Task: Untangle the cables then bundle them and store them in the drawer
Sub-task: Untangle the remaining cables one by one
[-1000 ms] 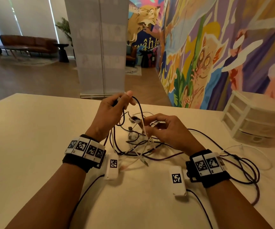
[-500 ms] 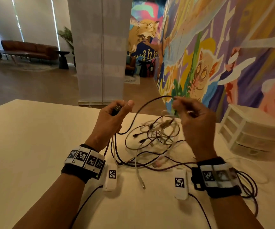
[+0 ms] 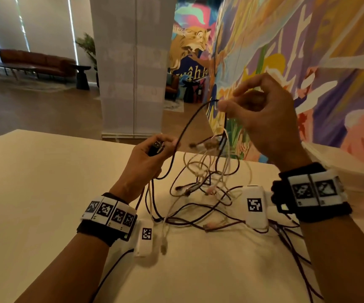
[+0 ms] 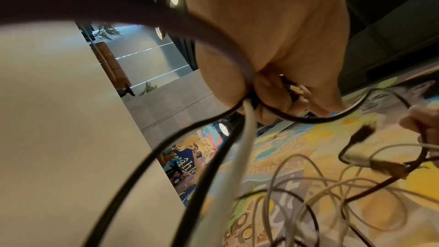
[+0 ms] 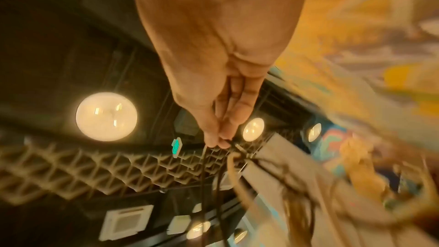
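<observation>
The right hand (image 3: 264, 119) pinches a thin dark cable (image 3: 185, 132) high above the pale desk (image 3: 34, 193) — likely to let the dangling knot of dark and white cables (image 3: 209, 178) loosen — while the left hand's (image 3: 146, 162) grip, fingers curled, anchors its black plug end (image 3: 155, 147).

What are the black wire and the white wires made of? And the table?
The black wire looks like matte rubbery plastic: it bends in a smooth arc between both hands. The white wires seem the same, thinner and slightly glossy, hanging in floppy loops. The table looks like smooth, pale laminate or painted wood; which is unclear.
</observation>
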A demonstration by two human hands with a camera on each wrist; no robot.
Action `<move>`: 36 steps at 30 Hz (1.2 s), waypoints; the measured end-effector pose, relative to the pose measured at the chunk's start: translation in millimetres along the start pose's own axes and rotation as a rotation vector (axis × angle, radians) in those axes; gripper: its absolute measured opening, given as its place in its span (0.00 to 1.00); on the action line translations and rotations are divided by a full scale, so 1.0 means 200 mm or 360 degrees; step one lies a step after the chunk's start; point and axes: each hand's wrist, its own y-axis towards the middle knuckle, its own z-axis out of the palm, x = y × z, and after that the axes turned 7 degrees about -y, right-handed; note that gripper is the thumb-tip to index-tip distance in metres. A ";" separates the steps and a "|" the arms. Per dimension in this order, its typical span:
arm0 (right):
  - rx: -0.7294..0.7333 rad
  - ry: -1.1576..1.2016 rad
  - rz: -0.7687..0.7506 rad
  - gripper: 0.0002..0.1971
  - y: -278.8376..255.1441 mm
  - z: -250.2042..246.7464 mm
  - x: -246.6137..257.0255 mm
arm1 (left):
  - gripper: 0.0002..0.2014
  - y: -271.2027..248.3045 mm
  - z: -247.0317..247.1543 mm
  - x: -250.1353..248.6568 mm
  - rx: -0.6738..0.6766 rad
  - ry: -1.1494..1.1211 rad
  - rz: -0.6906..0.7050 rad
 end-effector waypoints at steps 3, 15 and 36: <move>0.0371 -0.0127 -0.0037 0.12 -0.01 0.06 0.03 | 0.11 -0.01 0.03 -0.03 0.0114 0.0046 0.0043; 0.0263 0.0074 0.0123 0.12 -0.12 0.21 0.00 | 0.07 -0.03 0.09 -0.05 0.0236 0.0046 0.0170; 0.0468 0.0015 0.0408 0.08 -0.43 0.31 -0.33 | 0.07 0.02 -0.02 0.02 0.0270 -0.0378 -0.0127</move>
